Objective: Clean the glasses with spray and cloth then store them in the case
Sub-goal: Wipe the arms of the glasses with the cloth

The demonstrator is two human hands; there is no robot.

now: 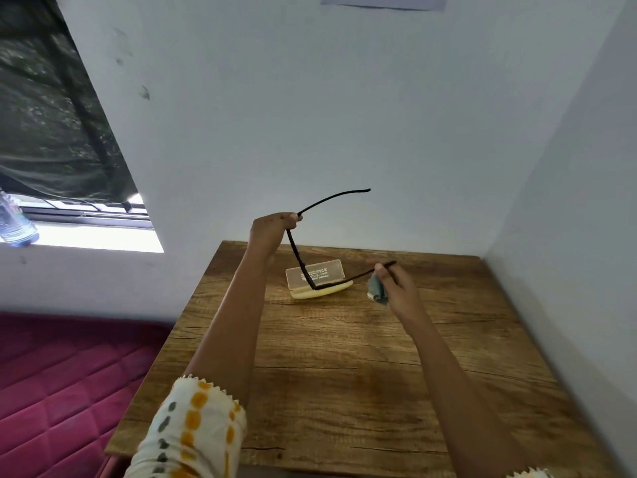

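I hold black-framed glasses (299, 258) in the air above the far part of the wooden table (344, 357), their temple arms unfolded. My left hand (272, 231) pinches the upper corner of the frame, where one arm sweeps up and to the right. My right hand (396, 288) grips the other arm near its end and also clutches a crumpled grey-blue cloth (375, 289). Under the glasses an open case (315, 277), with a clear lid and pale yellow base, lies on the table. No spray bottle shows on the table.
The table stands in a corner between two white walls. A window with a dark curtain (51, 115) is at the left, with a plastic bottle (15, 222) on its sill. A magenta quilted mattress (62, 384) lies below left of the table.
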